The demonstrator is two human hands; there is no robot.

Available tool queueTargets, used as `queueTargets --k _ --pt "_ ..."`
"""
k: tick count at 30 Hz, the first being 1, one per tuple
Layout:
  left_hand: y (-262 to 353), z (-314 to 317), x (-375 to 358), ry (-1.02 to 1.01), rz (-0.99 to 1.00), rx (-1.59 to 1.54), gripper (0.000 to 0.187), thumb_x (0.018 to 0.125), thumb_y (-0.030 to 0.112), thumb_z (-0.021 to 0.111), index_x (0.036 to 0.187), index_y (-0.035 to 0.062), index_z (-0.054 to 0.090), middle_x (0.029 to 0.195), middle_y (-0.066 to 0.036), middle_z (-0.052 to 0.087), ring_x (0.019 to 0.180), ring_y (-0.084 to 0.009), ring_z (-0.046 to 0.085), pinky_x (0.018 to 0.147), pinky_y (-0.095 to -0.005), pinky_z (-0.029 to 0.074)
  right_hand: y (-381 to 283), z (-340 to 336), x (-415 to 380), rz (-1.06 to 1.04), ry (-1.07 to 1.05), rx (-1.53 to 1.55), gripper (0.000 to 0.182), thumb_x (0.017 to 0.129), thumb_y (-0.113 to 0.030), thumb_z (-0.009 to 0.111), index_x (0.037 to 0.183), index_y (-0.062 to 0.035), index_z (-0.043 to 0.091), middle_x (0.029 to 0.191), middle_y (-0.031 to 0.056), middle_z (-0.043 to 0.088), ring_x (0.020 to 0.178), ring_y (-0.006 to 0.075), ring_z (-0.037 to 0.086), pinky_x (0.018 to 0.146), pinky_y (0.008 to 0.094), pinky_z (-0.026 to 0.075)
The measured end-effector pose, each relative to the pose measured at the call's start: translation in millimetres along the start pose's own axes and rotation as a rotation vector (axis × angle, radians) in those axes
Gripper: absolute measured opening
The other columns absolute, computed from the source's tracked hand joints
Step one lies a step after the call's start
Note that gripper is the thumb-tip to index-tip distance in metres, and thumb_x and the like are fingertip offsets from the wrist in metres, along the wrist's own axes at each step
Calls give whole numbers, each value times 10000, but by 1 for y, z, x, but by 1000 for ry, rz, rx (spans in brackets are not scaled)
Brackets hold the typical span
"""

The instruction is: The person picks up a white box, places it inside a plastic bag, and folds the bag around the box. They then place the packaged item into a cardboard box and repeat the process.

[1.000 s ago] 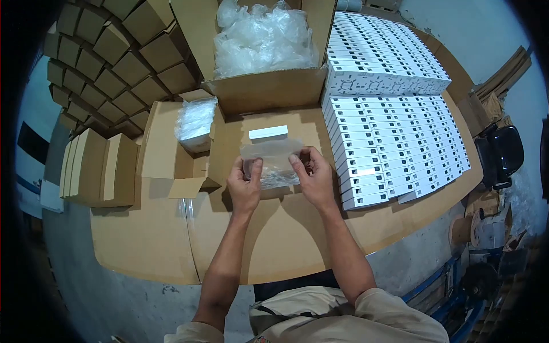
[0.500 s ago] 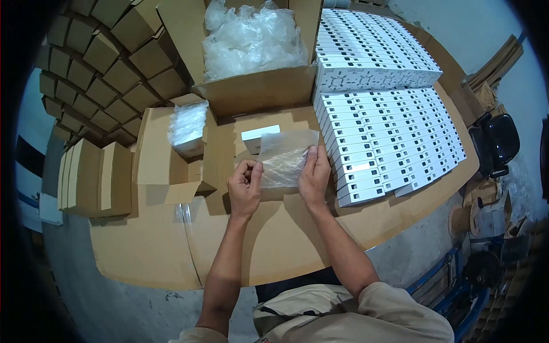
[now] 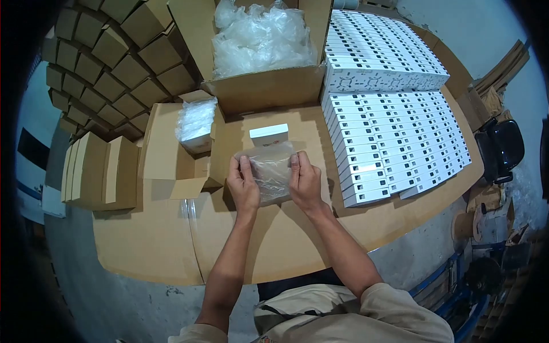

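Observation:
A clear plastic bag is stretched between my two hands above the cardboard-covered table. My left hand grips its left edge, thumb on top. On the opposite edge, my right hand pinches the bag the same way. Just beyond the bag lies a small white box, apart from both hands. To the left stands an open cardboard carton with several plastic-wrapped white boxes inside.
A large carton full of clear plastic bags stands at the back. Rows of white boxes fill the right side. Folded brown cartons stand at left, before a stack of brown boxes. A black chair is beyond the table.
My right hand has shifted left and lower, and my left hand slightly right. The bag is now held more evenly between both hands. The whole view has shifted a little.

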State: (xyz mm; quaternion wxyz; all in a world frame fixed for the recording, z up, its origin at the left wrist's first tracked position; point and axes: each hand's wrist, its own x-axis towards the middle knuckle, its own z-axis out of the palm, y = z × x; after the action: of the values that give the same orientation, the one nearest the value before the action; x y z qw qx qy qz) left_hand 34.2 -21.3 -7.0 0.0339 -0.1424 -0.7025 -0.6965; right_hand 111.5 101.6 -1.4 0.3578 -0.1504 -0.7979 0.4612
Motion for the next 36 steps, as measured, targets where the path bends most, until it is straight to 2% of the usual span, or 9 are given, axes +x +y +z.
queueTargets --k 2,6,9,15,18,21,24,27,36 --pt "5 1 -1 46 -49 -1 278 1125 249 447 1006 29 568 906 14 534 855 -74 463 788 -252 433 3 5 -2 20 -20 11 248 1084 -166 480 893 -10 511 652 207 603 606 405 656 531 450 472" --pt "1 3 -1 92 -1 42 297 1120 254 453 962 18 539 846 2 508 804 -89 451 724 -272 423 -2 3 0 69 -64 14 247 1080 -192 506 916 -9 523 659 201 616 615 383 672 546 454 481" --pt "5 2 -1 73 77 147 323 1107 256 474 910 6 525 753 -29 497 712 -112 446 636 -303 416 -9 8 5 -34 98 128 283 1087 -212 511 903 3 532 622 172 570 544 289 619 529 417 459" --pt "-4 6 -2 51 142 165 338 1104 265 483 912 -3 557 735 -52 520 687 -118 482 630 -299 440 -5 1 5 126 89 161 324 1101 -220 486 867 1 523 645 63 480 606 114 433 533 336 393" --pt "-8 2 -2 0 76 53 265 1074 246 557 960 7 575 799 -43 591 731 -100 536 655 -274 462 -3 2 2 149 74 132 318 1097 -220 499 874 4 526 634 59 483 598 109 434 531 326 391" --pt "-3 1 -2 -94 34 -114 199 1002 167 688 1063 20 567 907 -46 649 833 -92 605 718 -249 501 -8 -1 3 127 108 119 215 1062 -198 564 970 -10 613 698 136 594 617 209 599 591 343 486" --pt "5 3 -4 -172 -7 -172 358 917 79 779 1174 28 535 1012 -79 677 926 -105 653 760 -234 538 -10 -1 6 -87 234 95 138 979 -138 660 1073 -37 653 967 175 647 871 275 668 748 366 534" --pt "8 0 -3 -200 -88 -170 462 855 22 827 1200 30 520 1024 -108 695 908 -123 690 718 -225 564 -13 -13 9 -237 111 37 244 877 -64 724 1116 -51 676 1230 186 584 1097 330 611 883 403 517" --pt "5 0 -3 -215 -85 -157 462 852 20 827 1196 30 518 1017 -133 714 869 -126 709 659 -208 564 -5 -14 8 -288 102 -21 249 784 12 785 1011 -61 713 1266 153 575 1153 319 585 899 397 495"
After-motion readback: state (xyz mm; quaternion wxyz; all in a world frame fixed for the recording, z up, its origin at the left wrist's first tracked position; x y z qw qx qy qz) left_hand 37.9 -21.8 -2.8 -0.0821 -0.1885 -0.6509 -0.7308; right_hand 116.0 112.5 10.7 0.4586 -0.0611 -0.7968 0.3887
